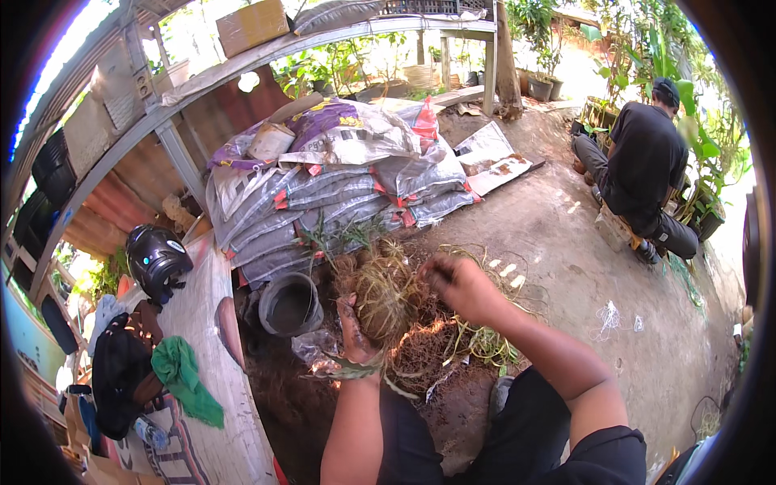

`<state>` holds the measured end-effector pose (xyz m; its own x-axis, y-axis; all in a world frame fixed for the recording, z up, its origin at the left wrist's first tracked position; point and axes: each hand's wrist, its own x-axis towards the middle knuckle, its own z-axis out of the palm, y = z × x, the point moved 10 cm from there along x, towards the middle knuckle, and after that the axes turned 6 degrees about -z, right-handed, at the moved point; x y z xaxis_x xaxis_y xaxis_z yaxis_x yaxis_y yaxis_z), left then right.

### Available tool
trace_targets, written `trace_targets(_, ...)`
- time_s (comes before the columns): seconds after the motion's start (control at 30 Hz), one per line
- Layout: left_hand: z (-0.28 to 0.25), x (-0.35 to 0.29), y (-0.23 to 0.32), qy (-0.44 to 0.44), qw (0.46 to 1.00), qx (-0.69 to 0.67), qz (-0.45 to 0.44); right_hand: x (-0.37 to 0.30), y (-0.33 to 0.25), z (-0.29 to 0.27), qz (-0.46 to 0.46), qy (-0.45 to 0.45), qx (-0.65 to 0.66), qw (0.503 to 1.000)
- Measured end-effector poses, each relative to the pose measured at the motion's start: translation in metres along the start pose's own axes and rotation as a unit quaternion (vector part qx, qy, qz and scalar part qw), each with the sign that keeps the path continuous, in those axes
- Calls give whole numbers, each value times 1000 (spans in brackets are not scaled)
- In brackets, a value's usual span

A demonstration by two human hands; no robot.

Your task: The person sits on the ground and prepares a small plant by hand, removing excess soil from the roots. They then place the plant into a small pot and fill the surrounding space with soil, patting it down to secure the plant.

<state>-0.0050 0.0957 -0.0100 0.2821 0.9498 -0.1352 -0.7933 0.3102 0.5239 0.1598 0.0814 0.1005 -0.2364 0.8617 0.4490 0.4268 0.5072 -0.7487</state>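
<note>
A tangled, straw-coloured clump of dry roots (383,295) sits in front of me, with narrow green leaves sticking out at its far side. My left hand (356,330) grips the clump along its left side, near a long green leaf (356,370) by the wrist. At the right edge of the clump my right hand (461,284) is closed, its fingers curled in at the dry strands; what exactly they pinch is hard to make out. Below lies a heap of loose brown roots (428,352) and yellowish stems. A dark grey bucket (291,304) stands left of the clump.
Stacked grey sacks (323,194) rise beyond the clump. On the left, a board-topped surface (214,323) bears a black helmet (158,263), a green cloth (186,380) and a plastic bottle (151,433). Another person (643,170) sits at the far right among potted plants.
</note>
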Motion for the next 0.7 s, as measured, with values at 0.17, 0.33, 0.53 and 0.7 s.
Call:
trace_targets(0.17, 18, -17, 7, -38, 993, 106, 39, 5, 74, -33, 219, 92, 318, 918)
trace_targets(0.33, 29, -27, -11, 11, 998, 35, -43, 8, 38, -37, 117, 46, 217, 968)
trace_targets(0.53, 32, -17, -8, 10, 999, -48, 15, -10, -51, 9, -17, -66, -49, 996)
trace_targets(0.7, 19, -1, -7, -72, 995, -45, 45, -30, -65, 55, -98, -165, -187, 963)
